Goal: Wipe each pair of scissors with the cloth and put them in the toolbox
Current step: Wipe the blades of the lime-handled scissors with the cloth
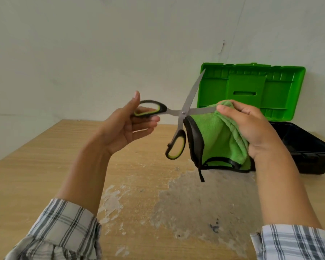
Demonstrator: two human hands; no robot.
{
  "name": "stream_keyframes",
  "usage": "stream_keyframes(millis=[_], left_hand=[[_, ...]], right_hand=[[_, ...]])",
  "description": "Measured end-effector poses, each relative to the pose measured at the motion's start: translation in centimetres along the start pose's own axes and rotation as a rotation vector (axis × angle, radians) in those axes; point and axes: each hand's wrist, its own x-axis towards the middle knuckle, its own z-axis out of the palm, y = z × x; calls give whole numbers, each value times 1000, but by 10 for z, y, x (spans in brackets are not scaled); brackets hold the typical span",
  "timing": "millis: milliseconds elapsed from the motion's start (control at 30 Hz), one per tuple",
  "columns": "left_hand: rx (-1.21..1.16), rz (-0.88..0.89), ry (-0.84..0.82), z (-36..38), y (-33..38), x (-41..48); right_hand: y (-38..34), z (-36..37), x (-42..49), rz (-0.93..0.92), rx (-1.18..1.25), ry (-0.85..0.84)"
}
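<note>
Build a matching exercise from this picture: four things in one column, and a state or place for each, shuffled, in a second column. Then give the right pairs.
Things
1. scissors
2. cloth
3. toolbox
4. left hand

States
A. stands on the table with its lid up
B. blades spread wide, held in the air
C. holds a black and green handle
D. pinched on one blade by the right hand

Pairs: 1-B, 2-D, 3-A, 4-C

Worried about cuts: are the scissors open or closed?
Open: the scissors have blades splayed wide, one pointing up, the other inside the green cloth.
</note>
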Motion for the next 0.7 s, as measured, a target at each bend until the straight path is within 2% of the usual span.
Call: stream_keyframes(millis=[67, 133, 267, 400, 533, 700], left_hand=[[-152, 32, 9, 7, -8, 5], [-194, 54, 11, 19, -16, 10], [-22, 66, 87, 38, -24, 13], [19, 127, 231, 39, -24, 15], [13, 104, 294, 34, -17, 14], [-8, 65, 296, 19, -8, 10]], right_hand=[[2, 6, 3, 89, 77, 35], [4, 15, 4, 143, 117, 36], [10, 29, 5, 177, 140, 12], [14, 34, 7, 157, 121, -25], [15, 25, 6, 175, 32, -78], [14, -1, 7, 173, -45, 77]])
